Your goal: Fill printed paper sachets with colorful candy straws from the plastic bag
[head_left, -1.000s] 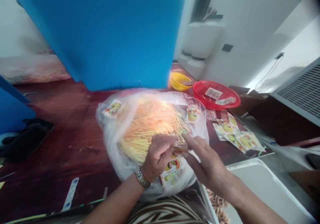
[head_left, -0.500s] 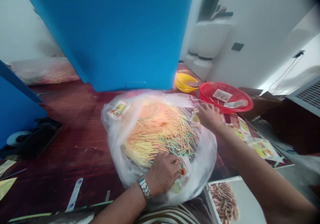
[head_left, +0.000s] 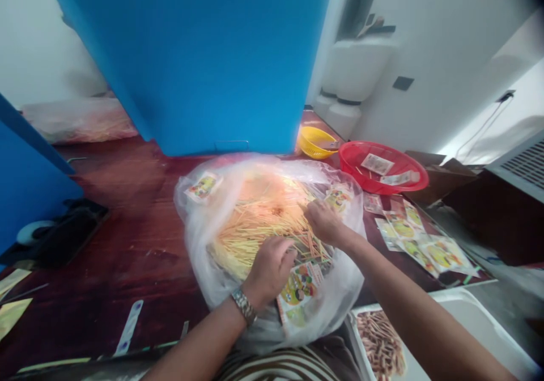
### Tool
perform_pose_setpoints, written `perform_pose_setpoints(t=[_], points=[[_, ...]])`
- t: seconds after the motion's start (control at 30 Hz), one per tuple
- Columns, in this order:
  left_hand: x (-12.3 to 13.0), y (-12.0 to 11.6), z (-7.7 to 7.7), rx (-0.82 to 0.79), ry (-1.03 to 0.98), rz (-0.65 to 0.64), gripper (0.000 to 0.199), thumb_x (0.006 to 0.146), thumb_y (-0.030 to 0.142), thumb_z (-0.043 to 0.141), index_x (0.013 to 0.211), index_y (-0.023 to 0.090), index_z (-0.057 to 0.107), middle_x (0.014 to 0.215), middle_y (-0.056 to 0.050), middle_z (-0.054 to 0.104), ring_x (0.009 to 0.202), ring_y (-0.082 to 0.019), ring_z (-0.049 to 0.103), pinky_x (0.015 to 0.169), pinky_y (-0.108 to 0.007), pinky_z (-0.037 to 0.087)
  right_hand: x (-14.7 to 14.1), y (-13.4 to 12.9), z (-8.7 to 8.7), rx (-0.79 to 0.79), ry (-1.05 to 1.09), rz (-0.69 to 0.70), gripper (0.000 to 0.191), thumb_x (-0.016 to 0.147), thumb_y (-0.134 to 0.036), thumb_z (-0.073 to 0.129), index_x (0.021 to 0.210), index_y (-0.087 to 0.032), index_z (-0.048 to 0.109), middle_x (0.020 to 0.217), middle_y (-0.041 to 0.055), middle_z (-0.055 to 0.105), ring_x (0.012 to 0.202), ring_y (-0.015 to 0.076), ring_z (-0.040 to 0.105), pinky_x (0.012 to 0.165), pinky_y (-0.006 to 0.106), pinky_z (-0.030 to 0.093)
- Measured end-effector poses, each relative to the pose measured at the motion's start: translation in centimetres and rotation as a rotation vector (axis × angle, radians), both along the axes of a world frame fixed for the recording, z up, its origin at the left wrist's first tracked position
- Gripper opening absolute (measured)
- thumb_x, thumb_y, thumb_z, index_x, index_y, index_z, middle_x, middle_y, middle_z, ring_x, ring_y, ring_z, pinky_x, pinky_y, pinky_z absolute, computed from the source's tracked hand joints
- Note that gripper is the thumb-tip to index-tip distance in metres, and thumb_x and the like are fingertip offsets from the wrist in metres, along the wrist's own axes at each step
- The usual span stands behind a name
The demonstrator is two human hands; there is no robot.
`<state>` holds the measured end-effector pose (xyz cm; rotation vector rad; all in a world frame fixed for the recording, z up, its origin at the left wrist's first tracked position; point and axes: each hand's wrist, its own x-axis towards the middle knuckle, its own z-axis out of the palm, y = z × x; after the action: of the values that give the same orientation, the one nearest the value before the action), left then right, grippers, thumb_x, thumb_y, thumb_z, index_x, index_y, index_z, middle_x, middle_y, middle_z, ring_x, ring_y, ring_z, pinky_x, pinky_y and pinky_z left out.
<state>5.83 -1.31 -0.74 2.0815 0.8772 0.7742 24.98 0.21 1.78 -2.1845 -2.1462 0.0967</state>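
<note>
A large clear plastic bag stands open on the dark red table, full of thin yellow, orange and green sticks. My left hand, with a metal watch at the wrist, is over the near part of the sticks, its fingers curled; whether it holds anything is hidden. Beside it a printed packet lies on the near side of the bag. My right hand is at the right part of the sticks, fingers pinched together at something too small to make out. Another packet rests behind it.
Printed packets lie on the table at right. Behind them are a red basket and a yellow basket. A white tray with brownish pieces is at the near right. A blue panel rises behind the bag; a tape roll is at left.
My right hand has moved left from the bag's right edge to the sticks. My left hand has shifted slightly up and left off the near packet, which now shows more fully.
</note>
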Motion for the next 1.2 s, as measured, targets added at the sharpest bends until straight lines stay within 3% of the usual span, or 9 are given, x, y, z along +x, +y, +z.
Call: perform_pose_setpoints(t=[0.07, 0.2, 0.33, 0.5, 0.63, 0.77, 0.9, 1.07, 1.2], points=[[1.2, 1.1, 0.4, -0.251, -0.232, 0.043, 0.025, 0.086, 0.035, 0.05, 0.1, 0.017, 0.059, 0.096, -0.009, 0.063, 0.092, -0.021, 0.057, 0.087, -0.037, 0.042, -0.4, -1.0, 0.8, -0.02, 0.217, 0.031, 0.019, 0.092, -0.022, 0.031, 0.085, -0.017, 0.049, 0.081, 0.0069, 0.06, 0.074, 0.016, 0.055, 0.066, 0.03, 0.045], [4.2, 1.9, 1.1, -0.836, -0.572, -0.159, 0.037, 0.081, 0.053, 0.051, 0.08, 0.016, 0.056, 0.059, 0.001, 0.054, 0.05, -0.012, 0.052, 0.054, -0.026, 0.045, -2.9, -2.5, 1.1, -0.239, 0.973, 0.082, 0.016, 0.088, -0.021, 0.034, 0.073, -0.02, 0.041, 0.05, -0.0069, 0.043, 0.041, 0.0077, 0.04, 0.041, 0.019, 0.033], [5.4, 1.4, 1.3, -0.917, -0.734, 0.125, 0.032, 0.076, 0.047, 0.059, 0.083, 0.017, 0.054, 0.056, 0.005, 0.052, 0.044, -0.008, 0.048, 0.044, -0.02, 0.037, -4.8, -3.0, 0.9, -0.301, 1.25, 0.072, 0.005, 0.075, -0.012, 0.045, 0.075, -0.017, 0.047, 0.052, -0.0082, 0.039, 0.042, 0.0053, 0.035, 0.039, 0.017, 0.027], [3.7, 2.6, 1.5, -0.938, -0.92, 0.354, 0.024, 0.08, 0.039, 0.057, 0.08, 0.016, 0.051, 0.066, 0.001, 0.058, 0.067, -0.014, 0.061, 0.062, -0.025, 0.047, -3.9, -3.5, -0.3, 0.107, 0.932, 0.11, 0.026, 0.079, -0.014, 0.043, 0.1, -0.015, 0.058, 0.08, 0.0043, 0.06, 0.071, 0.0158, 0.057, 0.065, 0.031, 0.048], [2.5, 3.7, 1.8, -1.087, -1.059, 0.352, 0.022, 0.079, 0.037, 0.06, 0.078, 0.019, 0.048, 0.061, 0.005, 0.053, 0.066, -0.014, 0.062, 0.067, -0.03, 0.049, -3.7, -3.9, -0.7, 0.536, 0.467, 0.038, 0.027, 0.08, -0.017, 0.048, 0.105, -0.013, 0.057, 0.104, 0.0161, 0.058, 0.1, 0.0279, 0.053, 0.086, 0.049, 0.043], [3.0, 2.7, 2.0, -1.177, -1.088, 0.328, 0.024, 0.078, 0.039, 0.061, 0.075, 0.018, 0.05, 0.064, 0.003, 0.058, 0.068, -0.014, 0.062, 0.067, -0.028, 0.048, -6.5, -4.2, -0.5, 0.412, 0.478, 0.231, 0.015, 0.086, -0.017, 0.042, 0.094, -0.016, 0.055, 0.089, 0.0106, 0.061, 0.082, 0.0205, 0.057, 0.074, 0.037, 0.049], [3.2, 1.0, 1.6, -1.115, -0.998, 0.188, 0.032, 0.07, 0.045, 0.066, 0.071, 0.016, 0.053, 0.066, 0.0, 0.06, 0.069, -0.015, 0.061, 0.066, -0.028, 0.047, -7.9, -4.3, -0.9, 0.308, 0.482, 0.166, 0.019, 0.089, -0.013, 0.034, 0.082, -0.016, 0.052, 0.08, 0.0074, 0.059, 0.069, 0.0155, 0.056, 0.064, 0.029, 0.047], [1.4, 0.5, 1.3, -0.899, -0.533, 0.08, 0.03, 0.08, 0.044, 0.053, 0.07, 0.016, 0.052, 0.054, 0.003, 0.051, 0.049, -0.01, 0.047, 0.05, -0.023, 0.04, -5.3, -4.8, 1.6, 0.386, 0.504, 0.305, 0.016, 0.088, -0.018, 0.04, 0.093, -0.017, 0.055, 0.085, 0.0071, 0.059, 0.075, 0.016, 0.057, 0.066, 0.028, 0.047], [1.1, 0.1, 1.5, -0.633, -0.245, -0.087, 0.01, 0.071, 0.02, 0.06, 0.064, 0.016, 0.055, 0.062, 0.002, 0.055, 0.06, -0.011, 0.048, 0.057, -0.023, 0.041, -4.7, -5.6, 2.8, 0.33, 0.391, 0.362, 0.019, 0.084, -0.015, 0.047, 0.102, -0.016, 0.055, 0.098, 0.0095, 0.055, 0.076, 0.0152, 0.054, 0.063, 0.027, 0.046]])
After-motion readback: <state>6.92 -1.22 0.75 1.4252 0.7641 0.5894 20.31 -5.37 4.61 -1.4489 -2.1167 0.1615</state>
